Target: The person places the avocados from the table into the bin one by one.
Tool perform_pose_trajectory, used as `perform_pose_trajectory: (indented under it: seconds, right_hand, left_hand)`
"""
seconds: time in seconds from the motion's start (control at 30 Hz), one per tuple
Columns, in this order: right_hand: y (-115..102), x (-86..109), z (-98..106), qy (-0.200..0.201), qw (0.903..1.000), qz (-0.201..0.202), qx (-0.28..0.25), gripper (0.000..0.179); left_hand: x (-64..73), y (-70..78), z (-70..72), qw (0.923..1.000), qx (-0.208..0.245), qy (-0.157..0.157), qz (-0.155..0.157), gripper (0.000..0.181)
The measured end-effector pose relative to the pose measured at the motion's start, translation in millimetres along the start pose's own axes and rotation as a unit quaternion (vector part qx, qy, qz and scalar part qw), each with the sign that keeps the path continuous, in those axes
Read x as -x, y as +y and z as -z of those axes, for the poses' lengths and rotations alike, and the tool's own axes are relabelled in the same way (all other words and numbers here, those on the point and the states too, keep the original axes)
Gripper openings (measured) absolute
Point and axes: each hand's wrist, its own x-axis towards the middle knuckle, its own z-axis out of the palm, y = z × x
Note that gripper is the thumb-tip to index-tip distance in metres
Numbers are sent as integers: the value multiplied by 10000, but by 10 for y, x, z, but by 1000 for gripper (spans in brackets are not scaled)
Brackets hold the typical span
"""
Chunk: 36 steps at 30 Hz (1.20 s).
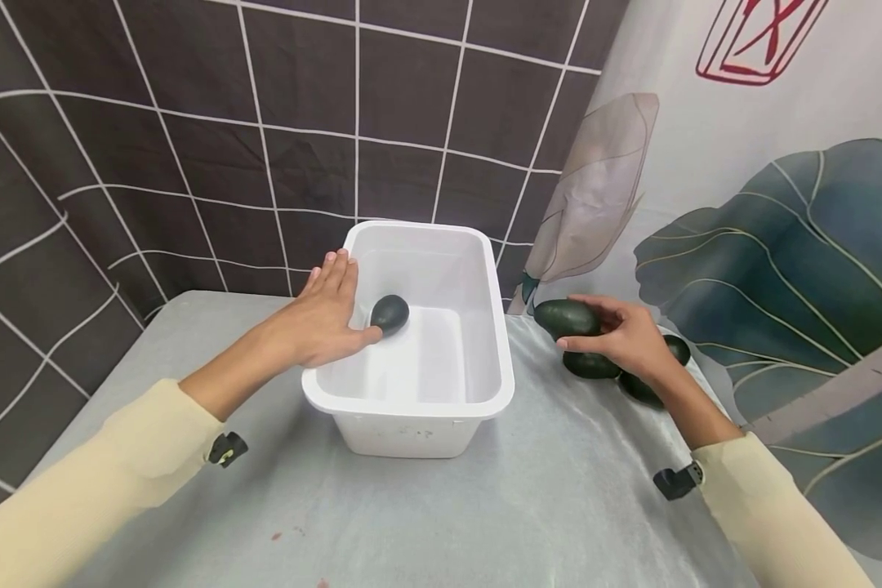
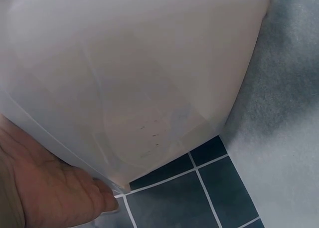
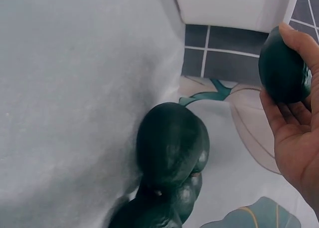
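A white plastic tub (image 1: 412, 407) stands on the grey-covered table, with one dark green avocado (image 1: 391, 314) inside near its left wall. My left hand (image 1: 323, 314) rests on the tub's left rim, fingers straight and thumb reaching inward beside that avocado. In the left wrist view, the hand (image 2: 60, 193) lies along the tub's outer wall (image 2: 149, 98). To the right of the tub, my right hand (image 1: 632, 339) holds another avocado (image 1: 564, 318) between thumb and fingers. Several more avocados (image 3: 167, 143) lie grouped below it, partly hidden by the hand in the head view.
Grey cloth (image 1: 412, 523) covers the table. Behind it hangs a dark curtain with white grid lines (image 1: 301, 163). A pale curtain with large leaf prints (image 1: 794, 245) hangs at the right, close to the grouped avocados.
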Motion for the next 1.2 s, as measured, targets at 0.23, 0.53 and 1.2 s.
perform_pose_trajectory:
  seconds: [0.23, 0.53, 1.2]
  right_hand:
    - [-72, -69, 2, -36, 9999, 121, 25, 75]
    - [-187, -141, 11, -44, 9998, 147, -148, 74]
    - [-323, -262, 45, 86, 9991, 300, -270, 72]
  left_hand:
    - [-3, 18, 5, 10000, -8, -45, 25, 113]
    - [7, 15, 8, 10000, -31, 3, -34, 111]
    - [-3, 2, 3, 10000, -63, -23, -27, 112]
